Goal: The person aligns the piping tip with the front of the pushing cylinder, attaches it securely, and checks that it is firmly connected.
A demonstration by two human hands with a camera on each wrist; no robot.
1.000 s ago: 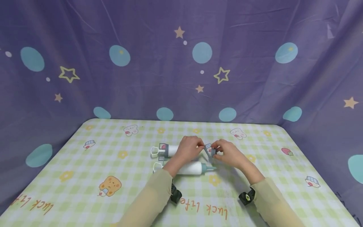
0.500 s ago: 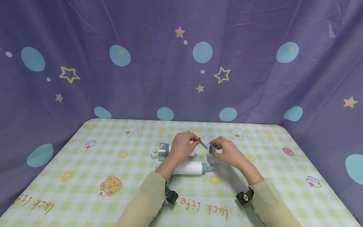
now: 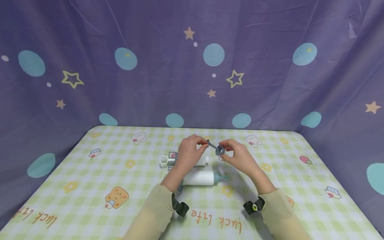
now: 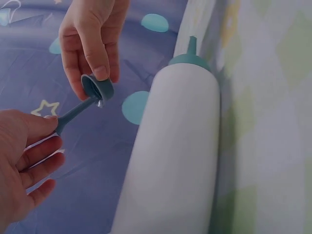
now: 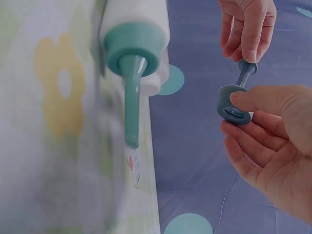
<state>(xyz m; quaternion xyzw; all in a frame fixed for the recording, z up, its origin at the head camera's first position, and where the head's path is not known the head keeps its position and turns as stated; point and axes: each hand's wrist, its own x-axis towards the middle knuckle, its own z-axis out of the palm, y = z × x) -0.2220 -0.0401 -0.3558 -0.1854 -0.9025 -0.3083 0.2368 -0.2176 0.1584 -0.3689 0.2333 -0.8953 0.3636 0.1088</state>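
My left hand (image 3: 189, 151) pinches the small end of a thin grey-blue stem (image 4: 75, 114) between thumb and fingertips. With thumb and fingers, my right hand (image 3: 238, 156) holds a round grey-blue cap (image 5: 233, 105), whose flat face has a slot. The stem's other end meets the cap's open side; whether the two are joined, I cannot tell. Both are held above the table. Below lies a white syringe-like tube (image 3: 198, 178) with a green nozzle (image 5: 132, 97). Behind it is a second white tube (image 3: 201, 161), partly hidden by my left hand, its tip without a nozzle.
A checked cloth (image 3: 144, 206) covers the table. White loop handles, one of them a clear pull handle (image 3: 163, 160), stick out left of the tubes. A purple patterned curtain (image 3: 168, 83) hangs behind and beside the table.
Both hands have risen from the tubes, with the stem and cap between them. The cap has turned so its round opening shows. More of the far tube's tip is uncovered.
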